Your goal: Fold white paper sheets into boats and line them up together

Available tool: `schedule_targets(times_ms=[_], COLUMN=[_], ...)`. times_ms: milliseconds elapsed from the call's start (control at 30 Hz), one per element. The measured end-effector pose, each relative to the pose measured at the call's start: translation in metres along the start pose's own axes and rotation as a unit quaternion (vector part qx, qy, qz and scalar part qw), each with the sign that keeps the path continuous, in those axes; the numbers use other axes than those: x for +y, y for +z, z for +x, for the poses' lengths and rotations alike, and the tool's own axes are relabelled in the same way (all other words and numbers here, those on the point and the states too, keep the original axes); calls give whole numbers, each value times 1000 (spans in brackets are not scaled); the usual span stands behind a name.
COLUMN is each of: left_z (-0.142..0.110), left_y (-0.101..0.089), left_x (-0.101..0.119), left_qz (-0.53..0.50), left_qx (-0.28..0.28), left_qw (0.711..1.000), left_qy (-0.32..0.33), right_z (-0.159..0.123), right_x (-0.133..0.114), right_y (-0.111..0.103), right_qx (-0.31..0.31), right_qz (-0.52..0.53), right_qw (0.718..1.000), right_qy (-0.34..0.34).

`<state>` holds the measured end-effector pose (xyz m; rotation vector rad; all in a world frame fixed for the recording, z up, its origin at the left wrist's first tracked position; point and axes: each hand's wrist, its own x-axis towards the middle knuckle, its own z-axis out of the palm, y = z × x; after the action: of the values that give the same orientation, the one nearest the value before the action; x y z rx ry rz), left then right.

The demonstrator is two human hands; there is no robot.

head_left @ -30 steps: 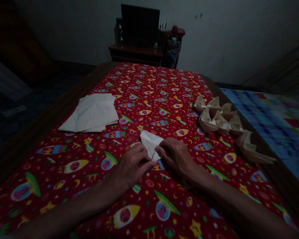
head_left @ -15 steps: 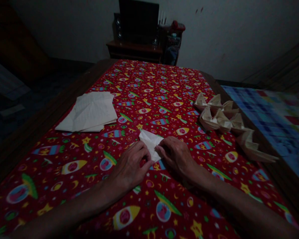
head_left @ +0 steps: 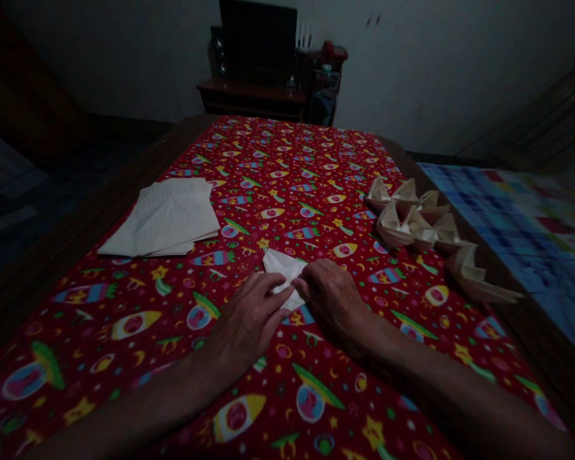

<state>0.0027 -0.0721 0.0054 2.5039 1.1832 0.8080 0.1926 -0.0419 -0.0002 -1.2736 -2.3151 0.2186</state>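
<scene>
A small piece of white folded paper [head_left: 276, 260] lies on the red patterned tablecloth in front of me. Its upper corner points away to the left, and fingers cover much of its lower part. From the left, my left hand [head_left: 252, 306] rests its outstretched fingers on the paper, thumb apart below them. The fingers of my right hand [head_left: 333, 291] are bent and pinched together at the paper's right edge. Both sets of fingertips are close together over the sheet; the exact fold under them is hidden.
A stack of loose paper sheets [head_left: 167, 214] lies at the left of the tablecloth [head_left: 263, 182]. Several folded paper pieces with pointed tips [head_left: 407, 220] stand along the right edge. Beyond the table are a dark screen [head_left: 259, 41] and a speaker [head_left: 218, 51] on a wooden stand [head_left: 249, 92].
My left fingers have stretched out further across the paper, away from their earlier curl near its lower left edge. My right hand keeps its pinch. The whole view has shifted slightly.
</scene>
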Motion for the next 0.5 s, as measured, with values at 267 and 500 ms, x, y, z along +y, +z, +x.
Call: schedule_targets(times_ms=[267, 500], left_z=[-5, -2], left_y=[-3, -4], left_x=[5, -2], left_qz=[167, 118], left_qx=[-77, -83], left_qw=[981, 986], left_qy=[58, 81], right_z=[2, -14], right_x=[1, -12], right_y=[-3, -16], right_qx=[18, -67], right_qz=[-110, -129], right_qw=[994, 982], right_qy=[18, -119])
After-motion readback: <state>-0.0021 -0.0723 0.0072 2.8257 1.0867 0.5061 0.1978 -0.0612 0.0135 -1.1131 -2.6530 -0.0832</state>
